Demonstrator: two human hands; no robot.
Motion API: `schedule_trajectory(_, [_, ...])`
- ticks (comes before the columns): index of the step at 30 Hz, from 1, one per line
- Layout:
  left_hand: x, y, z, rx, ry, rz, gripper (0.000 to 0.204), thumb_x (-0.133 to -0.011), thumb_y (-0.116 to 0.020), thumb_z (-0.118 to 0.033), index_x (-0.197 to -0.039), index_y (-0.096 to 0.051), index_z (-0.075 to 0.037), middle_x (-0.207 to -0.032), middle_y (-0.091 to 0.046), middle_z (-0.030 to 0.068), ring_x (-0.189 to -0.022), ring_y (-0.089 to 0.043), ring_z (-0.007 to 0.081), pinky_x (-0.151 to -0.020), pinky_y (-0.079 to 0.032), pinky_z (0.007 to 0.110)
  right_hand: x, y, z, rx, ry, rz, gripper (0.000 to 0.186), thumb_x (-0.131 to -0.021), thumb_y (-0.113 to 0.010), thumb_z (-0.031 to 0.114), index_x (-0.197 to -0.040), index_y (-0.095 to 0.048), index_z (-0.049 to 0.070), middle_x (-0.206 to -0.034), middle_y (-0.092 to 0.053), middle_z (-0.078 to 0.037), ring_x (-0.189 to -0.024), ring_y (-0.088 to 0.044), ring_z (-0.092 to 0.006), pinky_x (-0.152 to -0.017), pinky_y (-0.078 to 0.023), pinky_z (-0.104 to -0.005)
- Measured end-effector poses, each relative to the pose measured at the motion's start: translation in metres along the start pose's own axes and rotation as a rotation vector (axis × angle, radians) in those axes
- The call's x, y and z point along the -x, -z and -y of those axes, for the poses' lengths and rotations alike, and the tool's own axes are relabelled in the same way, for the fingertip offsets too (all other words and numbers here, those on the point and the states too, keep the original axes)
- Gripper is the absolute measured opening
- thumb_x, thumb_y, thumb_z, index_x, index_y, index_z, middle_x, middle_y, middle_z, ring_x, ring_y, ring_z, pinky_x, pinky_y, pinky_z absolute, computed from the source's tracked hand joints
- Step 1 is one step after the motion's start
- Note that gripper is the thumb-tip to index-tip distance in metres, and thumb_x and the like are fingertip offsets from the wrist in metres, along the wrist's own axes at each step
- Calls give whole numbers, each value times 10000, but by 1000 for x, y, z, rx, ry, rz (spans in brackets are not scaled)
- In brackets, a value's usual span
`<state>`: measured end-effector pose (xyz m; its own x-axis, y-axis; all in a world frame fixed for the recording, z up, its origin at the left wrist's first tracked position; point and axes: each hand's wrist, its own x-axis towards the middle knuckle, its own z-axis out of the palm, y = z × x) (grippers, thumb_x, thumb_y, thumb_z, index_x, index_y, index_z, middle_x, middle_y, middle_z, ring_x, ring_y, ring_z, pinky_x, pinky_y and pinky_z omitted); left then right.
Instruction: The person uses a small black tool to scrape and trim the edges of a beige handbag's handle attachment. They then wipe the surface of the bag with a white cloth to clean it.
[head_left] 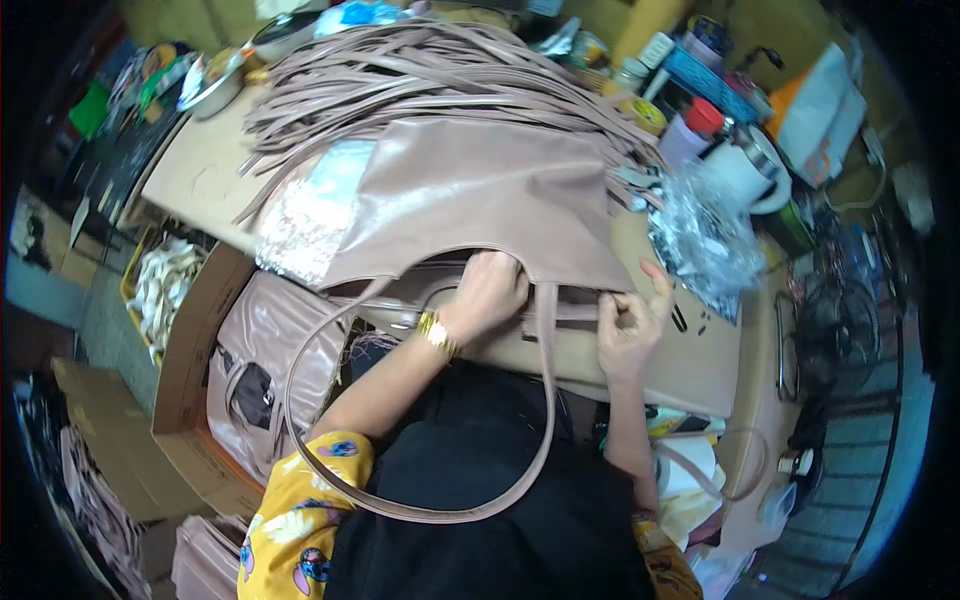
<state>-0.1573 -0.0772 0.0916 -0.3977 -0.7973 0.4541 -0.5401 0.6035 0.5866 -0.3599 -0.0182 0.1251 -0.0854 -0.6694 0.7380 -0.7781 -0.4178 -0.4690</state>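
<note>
A dusty-pink faux-leather handbag (480, 190) lies on the table in front of me, its opening toward my body. Its long strap (420, 515) loops down over my black apron. My left hand (487, 295), with a gold bracelet at the wrist, reaches in at the curved mouth of the bag, and its fingertips are hidden there. At the bag's near right corner my right hand (635, 318) pinches the edge between thumb and fingers, one finger raised.
Many pink straps (430, 80) are heaped behind the bag. A crumpled clear plastic bag (705, 235), a white jug (745, 175) and a red-capped bottle (690, 130) stand at the right. On the left, a cardboard box (195, 375) holds more pink bags (280, 345).
</note>
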Motion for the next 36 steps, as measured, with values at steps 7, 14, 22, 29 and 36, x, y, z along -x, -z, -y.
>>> schedule_trajectory(7, [29,-17,-36,308,117,-262,266,-778,-759,-112,-1004,-675,-1,-816,-663,154,-762,-648,350,-687,-523,415,10,-11,38,-83,8,110,115,-745,-744,-8,-827,-664,-9,-1131,-607,-184,-1006,-564,-346,-849,-458,-447])
schedule_trajectory(14, [29,-23,-49,467,189,-450,157,-758,-719,-100,-882,-656,-26,-788,-680,135,-715,-635,332,-668,-503,414,9,6,33,105,179,261,205,-726,-700,-80,-918,-704,-8,-1015,-622,-159,-911,-598,-322,-777,-497,-408])
schedule_trajectory(22, [50,22,16,267,300,-729,97,-759,-713,-93,-788,-627,-58,-648,-589,96,-588,-528,276,-591,-414,408,9,29,9,12,49,139,226,-646,-673,-128,-776,-727,48,-966,-618,-134,-866,-607,-288,-718,-494,-372])
schedule_trajectory(29, [94,162,59,-667,272,-899,164,-760,-748,-126,-830,-650,-14,-842,-567,131,-836,-528,254,-712,-443,392,9,53,-7,116,289,-7,243,-634,-739,-82,-795,-710,98,-1099,-605,-155,-948,-612,-304,-759,-501,-365])
schedule_trajectory(36, [117,113,70,-224,453,-231,112,-819,-704,-47,-927,-681,-26,-819,-629,94,-826,-610,208,-741,-488,323,34,66,-63,58,18,425,98,-791,-652,-74,-840,-677,8,-1176,-601,-145,-1045,-609,-307,-874,-492,-402])
